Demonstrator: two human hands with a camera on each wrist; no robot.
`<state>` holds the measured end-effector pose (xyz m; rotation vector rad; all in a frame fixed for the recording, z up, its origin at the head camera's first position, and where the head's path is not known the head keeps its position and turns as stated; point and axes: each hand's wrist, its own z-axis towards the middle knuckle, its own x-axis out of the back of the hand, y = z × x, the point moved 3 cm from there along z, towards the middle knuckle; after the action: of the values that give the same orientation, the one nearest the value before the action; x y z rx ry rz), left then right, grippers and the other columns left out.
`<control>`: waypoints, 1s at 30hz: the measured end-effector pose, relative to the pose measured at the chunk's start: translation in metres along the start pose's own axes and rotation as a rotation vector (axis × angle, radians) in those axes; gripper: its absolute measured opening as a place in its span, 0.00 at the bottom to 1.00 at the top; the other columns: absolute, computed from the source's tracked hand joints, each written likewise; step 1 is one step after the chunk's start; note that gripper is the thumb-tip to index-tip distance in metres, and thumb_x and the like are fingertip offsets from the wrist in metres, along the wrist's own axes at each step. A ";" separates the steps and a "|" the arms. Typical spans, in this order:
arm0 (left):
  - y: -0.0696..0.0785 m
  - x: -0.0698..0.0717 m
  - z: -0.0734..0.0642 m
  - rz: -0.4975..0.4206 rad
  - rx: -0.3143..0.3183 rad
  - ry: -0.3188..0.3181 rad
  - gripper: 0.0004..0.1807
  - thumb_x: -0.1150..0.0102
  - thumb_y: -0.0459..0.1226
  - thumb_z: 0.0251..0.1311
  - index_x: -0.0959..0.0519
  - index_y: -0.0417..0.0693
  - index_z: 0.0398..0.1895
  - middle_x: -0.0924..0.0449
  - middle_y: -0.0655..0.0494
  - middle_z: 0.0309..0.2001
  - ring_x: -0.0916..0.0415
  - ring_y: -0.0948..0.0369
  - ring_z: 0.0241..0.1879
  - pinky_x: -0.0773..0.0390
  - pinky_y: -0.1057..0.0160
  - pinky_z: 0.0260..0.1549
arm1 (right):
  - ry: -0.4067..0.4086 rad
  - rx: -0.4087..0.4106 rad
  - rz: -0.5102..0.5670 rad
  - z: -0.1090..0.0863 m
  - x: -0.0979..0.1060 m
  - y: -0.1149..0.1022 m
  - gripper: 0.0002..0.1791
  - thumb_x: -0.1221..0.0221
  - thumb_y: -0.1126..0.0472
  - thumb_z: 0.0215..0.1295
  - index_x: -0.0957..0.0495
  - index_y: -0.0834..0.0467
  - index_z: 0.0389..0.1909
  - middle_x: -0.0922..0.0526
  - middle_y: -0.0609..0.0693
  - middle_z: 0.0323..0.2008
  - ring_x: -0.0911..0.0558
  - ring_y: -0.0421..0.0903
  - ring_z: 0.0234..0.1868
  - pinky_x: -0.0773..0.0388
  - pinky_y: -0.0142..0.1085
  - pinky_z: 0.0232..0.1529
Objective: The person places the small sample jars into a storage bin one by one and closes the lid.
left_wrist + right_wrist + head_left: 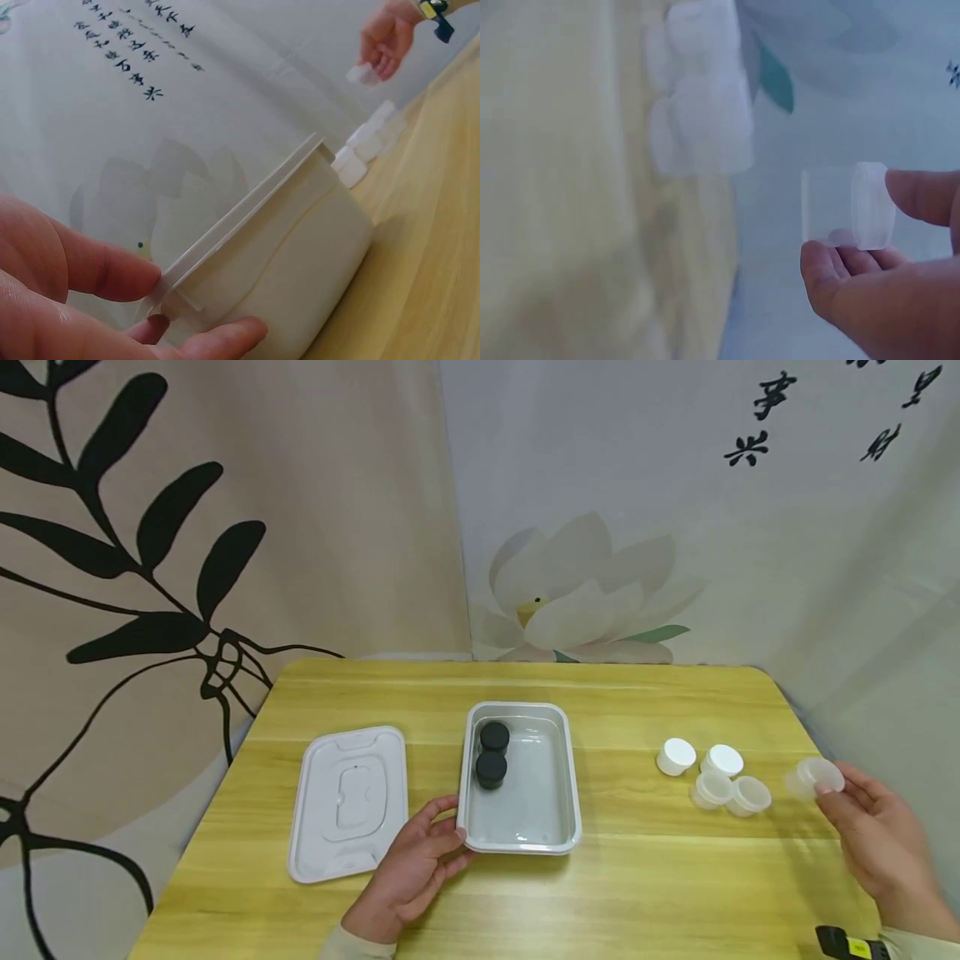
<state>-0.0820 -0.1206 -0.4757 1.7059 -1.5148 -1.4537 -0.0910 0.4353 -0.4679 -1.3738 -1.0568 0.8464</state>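
My left hand [420,868] grips the near left corner of a white plastic tub [525,810], fingers at its rim and side. Two black-capped jars [492,768] stand inside the tub along its left wall. Out at the table's right edge, my right hand [881,827] pinches a small clear plastic jar [829,202] with a translucent lid [872,206], raised above the tabletop. Just left of that hand is a cluster of small jars: two with white caps [722,760] and two with translucent lids [750,795].
A white lid [348,806] with a raised centre lies left of the tub, close to my left forearm. The wooden table [622,893] backs onto printed curtains [360,510]. A black and yellow band [851,943] sits at my right wrist.
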 end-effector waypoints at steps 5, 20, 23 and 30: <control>0.002 -0.001 0.002 -0.003 -0.009 -0.009 0.32 0.51 0.26 0.74 0.46 0.34 0.78 0.28 0.37 0.64 0.20 0.54 0.57 0.17 0.58 0.57 | -0.005 0.083 0.076 -0.007 -0.021 -0.024 0.27 0.42 0.65 0.78 0.36 0.49 0.73 0.28 0.33 0.54 0.25 0.25 0.51 0.24 0.14 0.47; 0.000 0.000 -0.002 0.011 -0.007 0.003 0.33 0.51 0.27 0.75 0.47 0.36 0.80 0.29 0.36 0.66 0.20 0.53 0.58 0.18 0.57 0.58 | -0.307 0.244 -0.180 -0.027 -0.153 -0.076 0.29 0.39 0.62 0.78 0.32 0.63 0.75 0.20 0.33 0.57 0.19 0.27 0.56 0.20 0.20 0.49; 0.000 0.000 -0.003 0.013 -0.010 0.007 0.33 0.51 0.27 0.75 0.47 0.37 0.80 0.30 0.35 0.66 0.20 0.53 0.59 0.18 0.57 0.58 | -0.377 0.232 -0.202 -0.032 -0.187 -0.079 0.30 0.39 0.60 0.78 0.33 0.65 0.75 0.20 0.39 0.60 0.19 0.28 0.58 0.19 0.22 0.51; 0.000 0.000 -0.001 0.027 -0.013 0.001 0.33 0.50 0.27 0.75 0.46 0.38 0.80 0.30 0.34 0.67 0.20 0.52 0.59 0.18 0.57 0.59 | -0.490 0.164 -0.182 -0.037 -0.254 -0.068 0.30 0.37 0.61 0.76 0.30 0.63 0.75 0.23 0.62 0.68 0.21 0.43 0.64 0.20 0.24 0.55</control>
<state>-0.0814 -0.1215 -0.4752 1.6726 -1.5185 -1.4457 -0.1490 0.1804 -0.4198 -0.9348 -1.4260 1.1367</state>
